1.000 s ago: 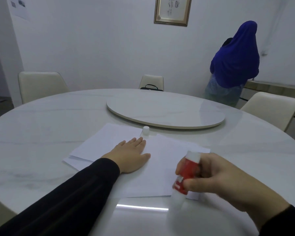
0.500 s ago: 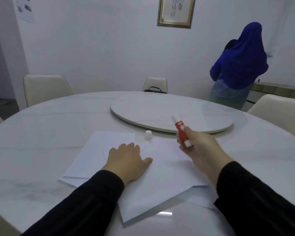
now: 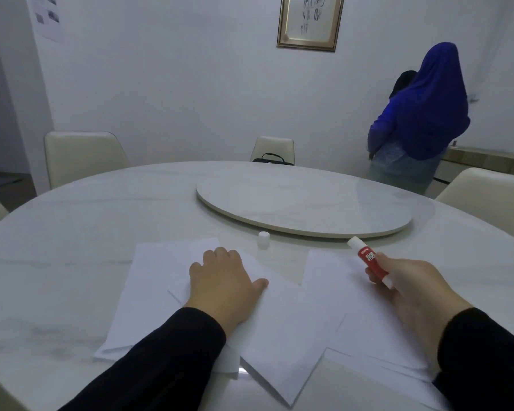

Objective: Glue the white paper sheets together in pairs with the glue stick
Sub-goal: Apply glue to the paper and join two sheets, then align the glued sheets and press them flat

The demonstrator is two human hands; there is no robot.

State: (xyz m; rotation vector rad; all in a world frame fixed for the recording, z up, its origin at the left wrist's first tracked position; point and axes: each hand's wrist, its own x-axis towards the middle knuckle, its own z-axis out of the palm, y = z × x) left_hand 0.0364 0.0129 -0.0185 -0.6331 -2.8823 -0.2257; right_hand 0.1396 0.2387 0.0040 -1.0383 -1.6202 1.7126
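We sit at a round white marble desk [image 3: 72,247] in a pale-walled room, a raised turntable disc [image 3: 303,203] at its centre. Our right hand [image 3: 410,289] has its fingers curled round the red-labelled glue stick [image 3: 368,259], whose bare white tip points up and away, off the paper. Half a second ago that grip was nearer the middle of the sheets; it has now swung out to the right, and the sheet under it has slid with it, so a gap of bare desk shows between the two spreads. Our left hand [image 3: 226,280] lies flat, fingers slightly bent, pressing the overlapping white paper sheets [image 3: 279,336]. The small white cap [image 3: 263,238] stands beyond them. We judge that one sheet is being separated, ready for gluing. A person in a blue head covering [image 3: 425,114] stands by the far wall.
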